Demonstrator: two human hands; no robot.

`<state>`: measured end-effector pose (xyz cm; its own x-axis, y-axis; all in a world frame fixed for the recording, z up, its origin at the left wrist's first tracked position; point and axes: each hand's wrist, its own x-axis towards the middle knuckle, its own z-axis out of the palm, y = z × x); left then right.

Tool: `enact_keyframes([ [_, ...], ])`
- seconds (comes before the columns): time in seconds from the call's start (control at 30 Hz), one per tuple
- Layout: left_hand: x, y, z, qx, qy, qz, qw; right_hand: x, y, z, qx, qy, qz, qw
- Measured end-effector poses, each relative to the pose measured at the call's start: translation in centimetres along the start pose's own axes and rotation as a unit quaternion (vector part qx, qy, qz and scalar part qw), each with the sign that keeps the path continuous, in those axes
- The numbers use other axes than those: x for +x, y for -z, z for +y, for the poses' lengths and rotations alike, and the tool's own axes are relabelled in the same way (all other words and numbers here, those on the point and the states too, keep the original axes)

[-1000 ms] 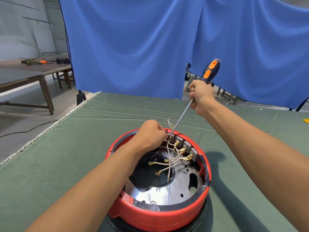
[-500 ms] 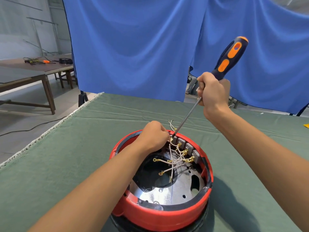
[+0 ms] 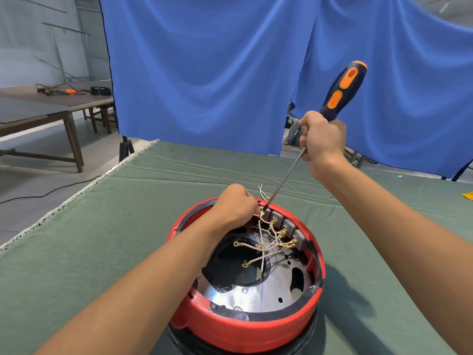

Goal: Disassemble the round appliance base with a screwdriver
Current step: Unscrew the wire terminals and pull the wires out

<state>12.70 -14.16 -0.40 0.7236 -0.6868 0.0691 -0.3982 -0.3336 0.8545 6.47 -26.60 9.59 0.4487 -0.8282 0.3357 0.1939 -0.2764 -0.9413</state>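
Observation:
The round red appliance base (image 3: 245, 326) lies open-side up on the green cloth, with a shiny metal plate and a black ring inside. White wires with gold terminals (image 3: 271, 239) fan out from a grey terminal block (image 3: 284, 224) at its far rim. My left hand (image 3: 235, 206) curls over the rim beside the block and pinches a wire end. My right hand (image 3: 322, 139) grips the black-and-orange screwdriver (image 3: 343, 90) low on the handle. Its shaft slants down and its tip sits on the block's leftmost terminal.
The green cloth-covered table (image 3: 102, 239) spreads all around the base. A blue curtain (image 3: 204, 67) hangs behind. A wooden table (image 3: 51, 103) with cables stands at the far left. A small yellow item (image 3: 468, 196) lies at the right edge.
The screwdriver handle has risen and tilted more upright, with my right hand gripping lower on it. The tip stays at the terminal block. My left hand has hardly moved.

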Motion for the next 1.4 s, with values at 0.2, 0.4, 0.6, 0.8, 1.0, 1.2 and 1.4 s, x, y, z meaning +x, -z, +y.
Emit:
enact_keyframes([
  [0.2, 0.2, -0.2, -0.1, 0.032, -0.006, 0.001, 0.999, 1.9, -0.2, 1.1, 0.014, -0.079, 0.032, 0.996],
  [0.4, 0.4, -0.2, -0.4, 0.045, -0.013, -0.003, 0.999, 2.4, 0.3, 2.0, 0.016, -0.138, 0.043, 0.989],
  [0.6, 0.4, -0.1, -0.6, 0.067, -0.020, -0.026, 0.997, 1.8, 1.2, 1.9, 0.065, -0.118, 0.042, 0.990],
  [0.8, 0.4, -0.1, -0.4, 0.063, -0.022, -0.028, 0.997, 0.2, 0.9, 0.8, 0.068, -0.004, 0.023, 0.997],
  [1.0, 0.2, -0.1, -0.4, 0.055, -0.022, -0.030, 0.998, 0.1, 0.1, 0.1, 0.016, 0.007, -0.013, 1.000],
  [1.2, 0.3, -0.2, -0.5, 0.068, -0.015, -0.017, 0.997, 1.8, 0.4, 0.7, 0.030, -0.102, 0.021, 0.994],
  [1.4, 0.3, -0.3, -0.5, 0.085, -0.037, 0.017, 0.996, 0.2, -0.8, 4.7, 0.020, -0.157, -0.016, 0.987],
])
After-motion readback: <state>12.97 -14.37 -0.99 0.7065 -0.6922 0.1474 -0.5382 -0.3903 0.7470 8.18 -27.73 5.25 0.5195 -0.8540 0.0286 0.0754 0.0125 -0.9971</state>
